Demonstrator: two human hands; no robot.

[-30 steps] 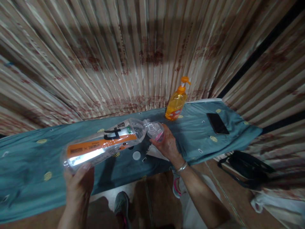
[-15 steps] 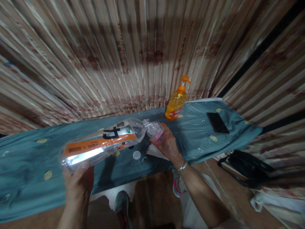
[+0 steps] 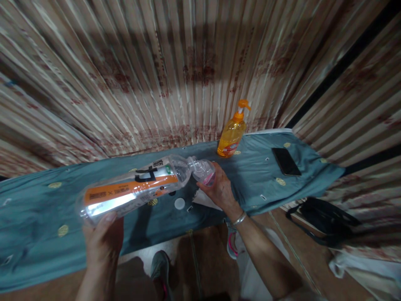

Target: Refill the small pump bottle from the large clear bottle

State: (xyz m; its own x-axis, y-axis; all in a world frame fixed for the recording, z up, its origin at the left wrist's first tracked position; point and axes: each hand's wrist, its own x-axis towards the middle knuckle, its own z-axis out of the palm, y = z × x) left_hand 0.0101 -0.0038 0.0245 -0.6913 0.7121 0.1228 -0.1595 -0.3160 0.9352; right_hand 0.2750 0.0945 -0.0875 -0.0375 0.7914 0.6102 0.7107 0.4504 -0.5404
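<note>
So at the far left there's just the teal cloth-covered tabletop (image 3: 29, 209) with yellow patches printed on it, running along a pleated beige curtain with dark red flowers (image 3: 140, 79). Next in is the person's left hand (image 3: 105, 234), clamped round the base end of a big clear plastic bottle with an orange and silver label (image 3: 133, 190); the thumb shows on the near side, the other fingers are mostly hidden behind it. That bottle's held up over the tabletop, tipped well over with its neck pointing right. Down on the floor there's a grey-green shoe (image 3: 160, 264). A flat round white disc (image 3: 179, 203) lies on the cloth below the big bottle's neck end

Further right, a small clear plastic bottle with a pink patch near its base (image 3: 203, 171) has its mouth right up at the big one's; can't tell if the rims actually touch. The right hand (image 3: 219, 188) has its fingers closed round the base of that little one, with a crumpled white paper piece (image 3: 205, 200) on the cloth just below. Behind stands an upright orange pump bottle of yellow liquid (image 3: 232, 136), then a black flat phone (image 3: 286, 161) lies well apart, and a black strapped bag (image 3: 328, 219) sits lower at far right
</note>
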